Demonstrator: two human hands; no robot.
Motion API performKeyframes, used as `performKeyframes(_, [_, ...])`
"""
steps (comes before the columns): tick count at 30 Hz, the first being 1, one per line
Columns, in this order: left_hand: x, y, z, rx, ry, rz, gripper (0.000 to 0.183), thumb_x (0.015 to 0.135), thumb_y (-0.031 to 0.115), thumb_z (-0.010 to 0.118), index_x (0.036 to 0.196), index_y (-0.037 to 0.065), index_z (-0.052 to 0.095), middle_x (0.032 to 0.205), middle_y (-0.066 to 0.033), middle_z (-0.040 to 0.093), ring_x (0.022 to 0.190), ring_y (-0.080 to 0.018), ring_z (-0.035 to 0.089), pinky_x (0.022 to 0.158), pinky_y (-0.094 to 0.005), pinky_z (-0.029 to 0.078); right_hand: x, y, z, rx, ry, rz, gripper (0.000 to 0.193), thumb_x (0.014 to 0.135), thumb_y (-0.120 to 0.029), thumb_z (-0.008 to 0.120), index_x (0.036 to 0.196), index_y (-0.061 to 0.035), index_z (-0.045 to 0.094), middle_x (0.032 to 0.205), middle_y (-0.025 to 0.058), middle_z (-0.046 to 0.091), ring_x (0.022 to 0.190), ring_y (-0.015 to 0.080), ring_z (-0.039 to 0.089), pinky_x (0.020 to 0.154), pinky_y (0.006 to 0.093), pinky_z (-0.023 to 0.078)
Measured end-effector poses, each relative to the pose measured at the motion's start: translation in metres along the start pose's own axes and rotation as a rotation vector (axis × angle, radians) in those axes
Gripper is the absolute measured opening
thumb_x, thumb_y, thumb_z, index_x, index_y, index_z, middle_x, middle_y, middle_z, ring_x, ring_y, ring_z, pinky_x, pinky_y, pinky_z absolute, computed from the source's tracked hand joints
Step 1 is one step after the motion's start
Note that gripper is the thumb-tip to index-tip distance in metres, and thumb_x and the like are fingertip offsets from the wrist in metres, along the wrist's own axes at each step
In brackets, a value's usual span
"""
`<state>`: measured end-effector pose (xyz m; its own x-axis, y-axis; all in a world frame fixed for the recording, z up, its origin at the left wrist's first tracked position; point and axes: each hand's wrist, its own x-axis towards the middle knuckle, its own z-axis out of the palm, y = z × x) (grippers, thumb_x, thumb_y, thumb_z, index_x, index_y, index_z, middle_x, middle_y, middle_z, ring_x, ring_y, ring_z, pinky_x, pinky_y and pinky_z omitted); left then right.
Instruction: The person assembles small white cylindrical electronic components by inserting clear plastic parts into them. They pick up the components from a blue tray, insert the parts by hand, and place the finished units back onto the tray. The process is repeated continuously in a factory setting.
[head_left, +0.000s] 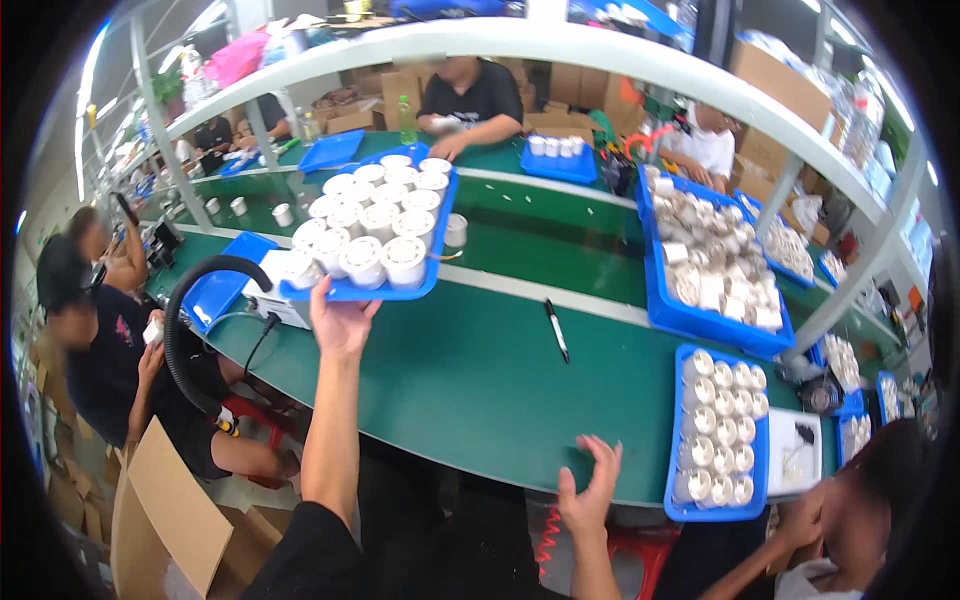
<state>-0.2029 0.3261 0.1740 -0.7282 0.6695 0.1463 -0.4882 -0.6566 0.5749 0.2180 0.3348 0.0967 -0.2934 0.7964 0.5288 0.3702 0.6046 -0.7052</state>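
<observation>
My left hand [342, 318] is raised and grips the near edge of a blue tray [352, 291], held above the green table. The tray carries several white cylindrical parts [381, 215] standing in rows. My right hand [592, 492] hovers low at the table's near edge with fingers spread and nothing in it. To its right lies another blue tray [676, 505] filled with several white parts.
A black pen [556, 328] lies on the green table [470, 370]. A large blue bin [662, 300] of white parts sits at the right. A black hose [190, 300] loops at the left. Other people sit around the table. A cardboard box [165, 510] stands at lower left.
</observation>
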Motion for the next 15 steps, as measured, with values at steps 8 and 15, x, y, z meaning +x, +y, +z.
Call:
performKeyframes(8, [-0.163, 0.007, -0.058, -0.121, 0.147, -0.021, 0.056, 0.094, 0.03, 0.054, 0.143, 0.006, 0.041, 0.148, -0.0139, 0.043, 0.136, -0.034, 0.04, 0.109, -0.0578, 0.035, 0.003, -0.039, 0.045, 0.881, -0.504, 0.282, 0.054, 0.1, -0.022, 0.051, 0.146, -0.0026, 0.031, 0.138, 0.0141, 0.048, 0.112, 0.018, 0.054, 0.097, 0.0346, 0.045])
performKeyframes(15, [-0.216, -0.007, -0.114, -0.087, -0.239, -0.256, 0.059, 0.097, 0.036, 0.048, 0.146, 0.005, 0.036, 0.148, -0.0163, 0.042, 0.134, -0.0337, 0.043, 0.104, -0.0542, 0.044, -0.009, -0.051, 0.082, 1.009, -0.574, 0.257, 0.064, 0.104, -0.029, 0.042, 0.152, 0.0031, 0.015, 0.137, 0.0255, 0.048, 0.096, 0.0236, 0.06, 0.087, 0.0345, 0.049])
